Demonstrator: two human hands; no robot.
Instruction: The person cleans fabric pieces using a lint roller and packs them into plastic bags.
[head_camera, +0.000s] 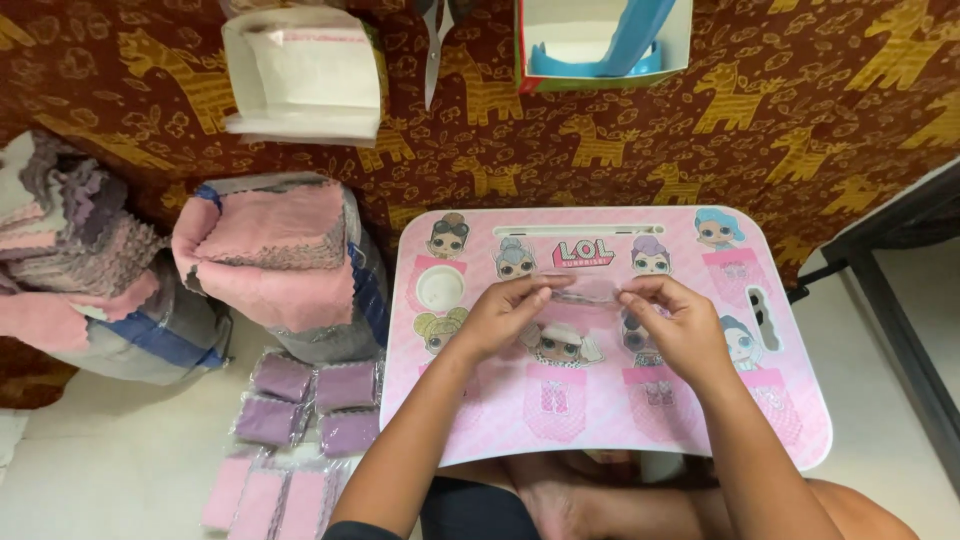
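Observation:
Both my hands hover over a small pink lap table (790, 420) printed with cartoon doll figures. My left hand (500, 312) pinches the left end of a clear plastic bag (585, 290), and my right hand (672, 318) pinches its right end. The bag is stretched flat between them, just above the table's middle. It looks empty, though its clear film makes that hard to judge.
Left of the table stand bundles of pink cloths (275, 250) and mixed grey, purple and pink cloths (70, 260). Bagged purple cloths (310, 400) and pink ones (265, 500) lie on the floor. A stack of clear bags (305, 75) and a box holding a blue item (600, 45) sit behind.

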